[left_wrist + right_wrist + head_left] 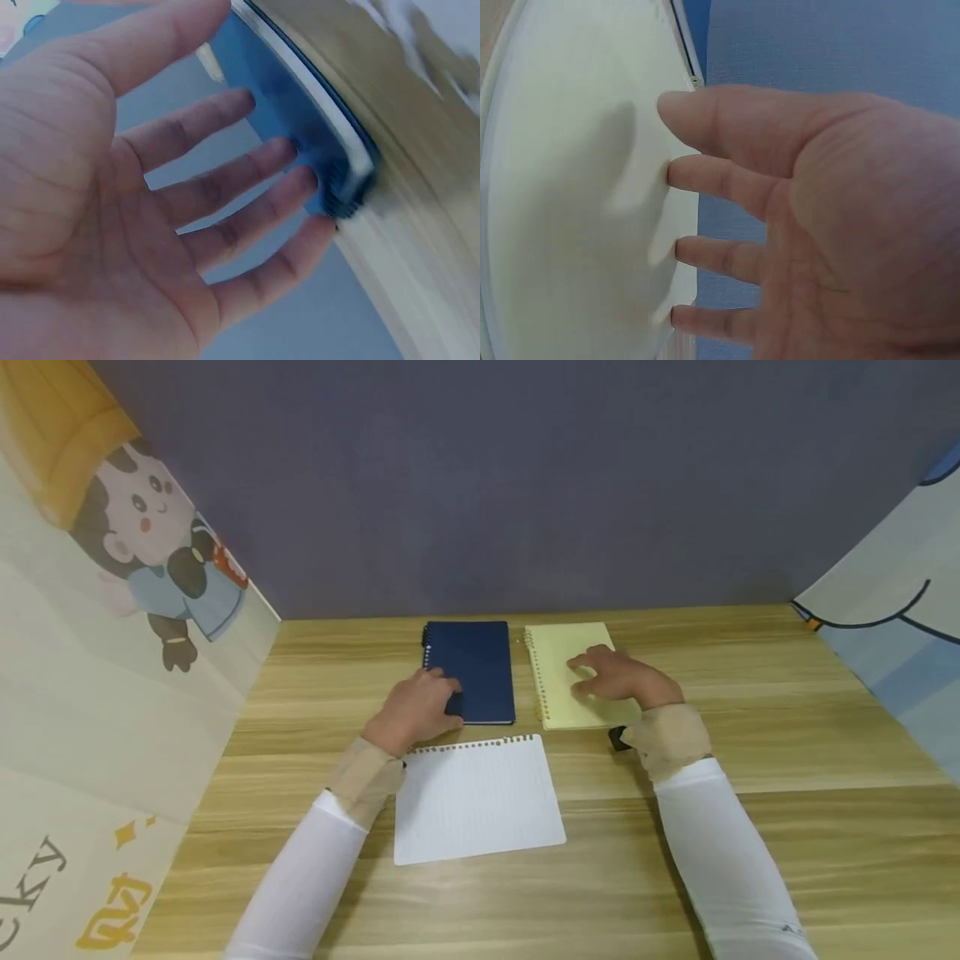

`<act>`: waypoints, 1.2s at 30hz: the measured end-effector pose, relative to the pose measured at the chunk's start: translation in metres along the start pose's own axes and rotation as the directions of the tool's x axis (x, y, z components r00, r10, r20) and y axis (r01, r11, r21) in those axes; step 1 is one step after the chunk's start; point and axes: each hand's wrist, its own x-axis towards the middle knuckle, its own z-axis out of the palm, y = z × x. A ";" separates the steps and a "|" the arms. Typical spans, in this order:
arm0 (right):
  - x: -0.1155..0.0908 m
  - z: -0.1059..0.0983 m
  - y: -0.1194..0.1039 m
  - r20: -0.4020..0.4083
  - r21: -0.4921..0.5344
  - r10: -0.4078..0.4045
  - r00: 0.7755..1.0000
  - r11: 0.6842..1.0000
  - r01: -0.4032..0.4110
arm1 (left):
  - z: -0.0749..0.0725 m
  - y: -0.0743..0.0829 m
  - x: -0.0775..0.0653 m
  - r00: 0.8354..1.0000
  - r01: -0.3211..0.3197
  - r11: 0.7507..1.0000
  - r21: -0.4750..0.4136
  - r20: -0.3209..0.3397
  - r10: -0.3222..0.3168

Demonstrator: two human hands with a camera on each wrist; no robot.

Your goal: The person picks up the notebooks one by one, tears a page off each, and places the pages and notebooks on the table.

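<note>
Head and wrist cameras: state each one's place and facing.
Head: head-worn, facing forward and down at the table; left hand, right hand and sleeves show.
Left wrist: worn there, facing the navy notebook; left hand shows.
Right wrist: worn there, facing the yellow notebook; right hand shows.
Head and left wrist share the navy notebook.

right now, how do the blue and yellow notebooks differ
The blue notebook has a dark cover, the yellow notebook a pale one. The left hand covers the blue one's near left corner; the right hand is over the yellow one's right part. Both lie on the table, bound along the left edge.
</note>
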 end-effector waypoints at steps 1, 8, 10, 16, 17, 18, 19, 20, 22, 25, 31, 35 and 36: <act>0.000 0.000 0.000 -0.003 -0.004 0.003 1.000 1.000 -0.003 | -0.001 0.004 0.000 1.000 -0.014 1.000 0.008 -0.014 0.014; 0.004 0.001 -0.003 -0.022 -0.031 0.024 0.999 0.999 -0.025 | -0.006 0.050 0.008 0.977 -0.192 0.981 -0.036 -0.102 0.187; 0.006 0.002 -0.003 -0.025 -0.032 0.024 0.999 0.999 -0.025 | -0.004 0.063 0.014 0.968 -0.231 0.972 -0.045 -0.107 0.226; 0.007 0.003 -0.005 -0.030 -0.052 0.027 0.999 0.998 -0.029 | 0.005 0.089 0.039 0.970 -0.233 0.972 0.009 -0.071 0.233; 0.006 0.002 -0.006 -0.032 -0.055 0.030 0.999 0.998 -0.032 | 0.007 0.092 0.043 0.973 -0.223 0.975 0.022 -0.061 0.224; 0.006 0.002 -0.007 -0.034 -0.056 0.032 0.999 0.998 -0.034 | 0.008 0.095 0.046 0.976 -0.210 0.977 0.038 -0.052 0.212; 0.005 0.001 -0.007 -0.035 -0.055 0.035 0.999 0.998 -0.037 | 0.009 0.098 0.049 0.979 -0.199 0.979 0.050 -0.043 0.201; 0.005 0.001 -0.008 -0.036 -0.055 0.040 0.999 0.998 -0.042 | 0.010 0.101 0.052 0.981 -0.187 0.980 0.065 -0.039 0.190; 0.004 0.000 -0.008 -0.038 -0.054 0.041 0.998 0.998 -0.043 | 0.013 0.105 0.057 0.984 -0.170 0.981 0.094 -0.030 0.174; 0.004 0.000 -0.007 -0.042 -0.047 0.039 0.998 0.998 -0.041 | 0.016 0.108 0.062 0.986 -0.158 0.978 0.134 -0.020 0.163; 0.002 -0.002 -0.003 -0.058 -0.018 0.071 0.996 0.997 -0.072 | 0.018 0.109 0.066 0.979 -0.199 0.971 0.132 -0.021 0.204; -0.004 -0.006 0.002 -0.088 0.062 0.129 0.988 0.990 -0.124 | 0.017 0.107 0.065 0.978 -0.207 0.977 0.044 -0.018 0.208; -0.006 -0.008 0.003 -0.094 0.088 0.151 0.984 0.986 -0.143 | 0.016 0.107 0.065 0.977 -0.210 0.977 0.019 -0.015 0.210</act>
